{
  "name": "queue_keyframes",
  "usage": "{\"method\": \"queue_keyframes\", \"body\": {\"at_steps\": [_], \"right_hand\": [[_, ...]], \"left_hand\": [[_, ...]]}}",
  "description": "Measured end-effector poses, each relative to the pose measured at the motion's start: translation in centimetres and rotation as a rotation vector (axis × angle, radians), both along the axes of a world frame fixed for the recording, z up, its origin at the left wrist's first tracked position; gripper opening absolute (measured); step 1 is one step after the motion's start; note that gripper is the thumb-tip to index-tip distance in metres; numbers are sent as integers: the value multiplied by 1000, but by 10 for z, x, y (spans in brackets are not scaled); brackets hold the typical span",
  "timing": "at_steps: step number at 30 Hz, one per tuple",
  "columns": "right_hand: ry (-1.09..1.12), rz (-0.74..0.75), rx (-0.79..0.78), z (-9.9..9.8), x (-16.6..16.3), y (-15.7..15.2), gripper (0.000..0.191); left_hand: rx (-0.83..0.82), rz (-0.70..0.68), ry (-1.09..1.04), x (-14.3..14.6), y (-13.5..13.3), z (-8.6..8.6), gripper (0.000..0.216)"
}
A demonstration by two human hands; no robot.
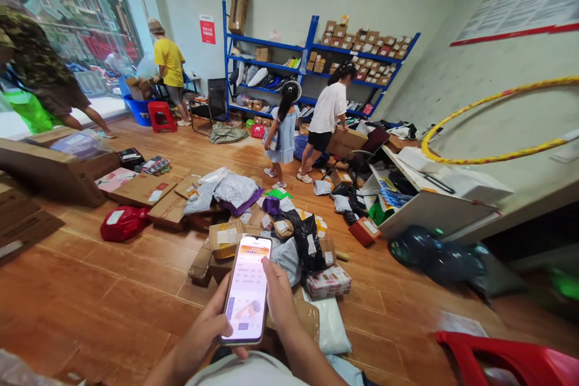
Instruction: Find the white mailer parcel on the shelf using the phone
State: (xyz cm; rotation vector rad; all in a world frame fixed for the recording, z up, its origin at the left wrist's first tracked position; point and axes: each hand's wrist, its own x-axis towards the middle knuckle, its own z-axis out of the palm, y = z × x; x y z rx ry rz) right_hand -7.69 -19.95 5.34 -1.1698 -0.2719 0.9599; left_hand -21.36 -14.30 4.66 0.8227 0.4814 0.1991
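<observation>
A smartphone (247, 289) with a lit screen is held upright in front of me, low in the middle of the view. My left hand (211, 319) wraps round its left side, with the thumb over the lower left of the screen. At the right edge, my right hand (279, 295) grips the phone, its thumb at the upper right of the screen. Some fingers are hidden behind the phone. Just beyond it lies a heap of parcels, among them a taped carton (225, 240), a black plastic parcel (310, 241) and a grey mailer bag (286, 258).
Blue shelving (266, 39) with small boxes lines the back wall. Several people stand about, one in a white shirt (326, 105) bending over a carton. Flat cartons (142, 189) and a red parcel (122, 222) lie left. Water jugs (420, 250) and a red plastic stool (506, 353) are right.
</observation>
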Motion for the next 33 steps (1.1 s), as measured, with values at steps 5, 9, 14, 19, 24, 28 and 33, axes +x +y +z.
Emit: {"method": "queue_keyframes", "body": {"at_steps": [5, 9, 14, 19, 24, 28, 33], "right_hand": [[-56, -24, 26, 1, -7, -7, 69], [-198, -1, 79, -4, -9, -12, 56], [-251, 31, 105, -12, -8, -14, 40], [-207, 30, 118, -16, -9, -14, 38], [-135, 9, 77, -21, -10, -12, 50], [-83, 19, 112, -17, -11, -13, 57], [-22, -1, 128, -12, -14, -15, 46]], "left_hand": [[4, 35, 30, -1, -3, 3, 111], [30, 40, 35, -1, -4, 8, 111], [30, 45, 11, -1, -5, 7, 108], [40, 28, 13, -1, -4, 6, 110], [54, 24, 11, -2, -4, 4, 112], [35, 16, 18, -3, -4, 2, 110], [21, 8, 40, -3, -4, 4, 111]]}}
